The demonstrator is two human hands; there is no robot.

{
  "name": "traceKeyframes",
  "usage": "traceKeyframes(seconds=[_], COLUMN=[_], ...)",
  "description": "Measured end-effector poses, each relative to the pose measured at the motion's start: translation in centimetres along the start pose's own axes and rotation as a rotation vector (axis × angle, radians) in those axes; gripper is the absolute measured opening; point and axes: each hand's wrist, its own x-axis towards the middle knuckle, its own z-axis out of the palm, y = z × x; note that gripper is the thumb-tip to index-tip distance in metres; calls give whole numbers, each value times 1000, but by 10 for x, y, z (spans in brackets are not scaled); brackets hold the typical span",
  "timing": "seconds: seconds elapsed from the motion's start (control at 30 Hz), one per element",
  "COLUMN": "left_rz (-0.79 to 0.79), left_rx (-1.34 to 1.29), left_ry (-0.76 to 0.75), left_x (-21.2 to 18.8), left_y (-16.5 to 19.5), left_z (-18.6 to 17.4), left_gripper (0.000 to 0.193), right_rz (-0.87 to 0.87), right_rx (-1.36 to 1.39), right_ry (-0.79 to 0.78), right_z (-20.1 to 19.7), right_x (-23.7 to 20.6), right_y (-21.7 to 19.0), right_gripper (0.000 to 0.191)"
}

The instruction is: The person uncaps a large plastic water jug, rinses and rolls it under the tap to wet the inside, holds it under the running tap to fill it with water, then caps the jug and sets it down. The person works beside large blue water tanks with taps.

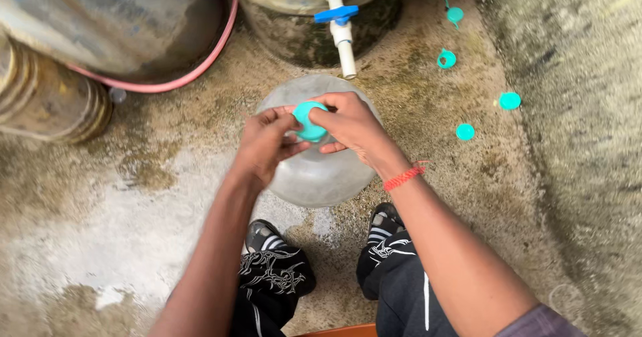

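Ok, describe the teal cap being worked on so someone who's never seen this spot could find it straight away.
Start at the white pipe tap with the blue handle on the big tank. Directly below its spout stands a clear round plastic water jug. The teal plastic cap sits at the jug's top, pinched between the left hand and right hand; the other teal caps lie loose on the concrete floor to the right.

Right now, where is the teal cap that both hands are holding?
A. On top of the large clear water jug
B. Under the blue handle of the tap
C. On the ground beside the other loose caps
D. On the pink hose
A: the left hand and the right hand grip the teal cap over the top of the large clear jug, below the tap and apart from the loose caps on the ground.
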Motion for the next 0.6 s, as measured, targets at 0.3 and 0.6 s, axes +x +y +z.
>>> traceKeyframes(seconds=[0.3, 0.6], left_rz=[110, 87], left_rx=[-195, -338], left_ry=[40, 43], left_x=[16, 23], left_y=[-28, -34], left_z=[-17, 10], left_gripper=[30, 33], right_rz=[-33, -499], right_rx=[-107, -821], right_ry=[93, 359], right_z=[26, 20], right_x=[7, 16], right_y=[5, -9], right_gripper=[37, 27])
